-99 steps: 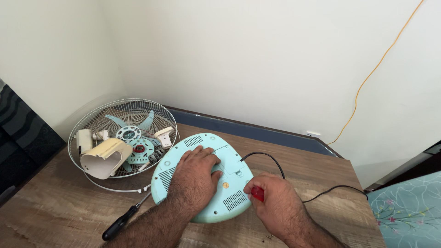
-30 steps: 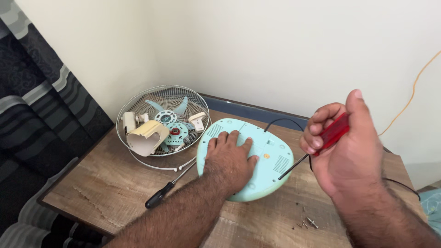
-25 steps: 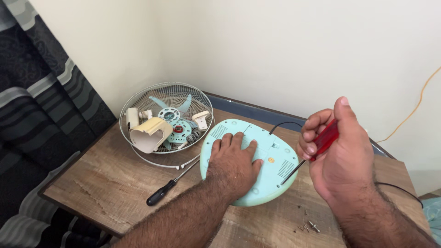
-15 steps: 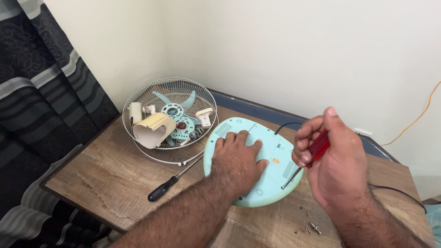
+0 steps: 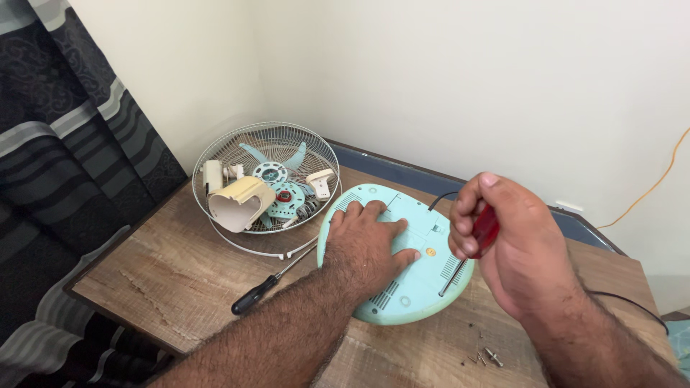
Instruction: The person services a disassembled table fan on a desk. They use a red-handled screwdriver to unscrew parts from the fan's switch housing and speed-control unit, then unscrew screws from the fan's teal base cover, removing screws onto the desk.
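Note:
A pale green fan base (image 5: 417, 287) lies upside down on the wooden table (image 5: 165, 280). My left hand (image 5: 366, 244) rests flat on its middle, fingers spread. My right hand (image 5: 510, 244) is closed around a red-handled screwdriver (image 5: 485, 230), and the thin shaft slants down so its tip touches the base near the right rim.
A wire fan guard (image 5: 266, 176) at the back left holds a green blade, a cream cover and small parts. A black-handled screwdriver (image 5: 262, 291) lies in front of it. Loose screws (image 5: 487, 353) sit near the front right. A black cord (image 5: 625, 302) runs off right. A dark curtain (image 5: 57, 158) hangs left.
My right hand has come down from a raised position, bringing the red screwdriver's tip onto the base. My left hand stays on the base. The view has shifted left.

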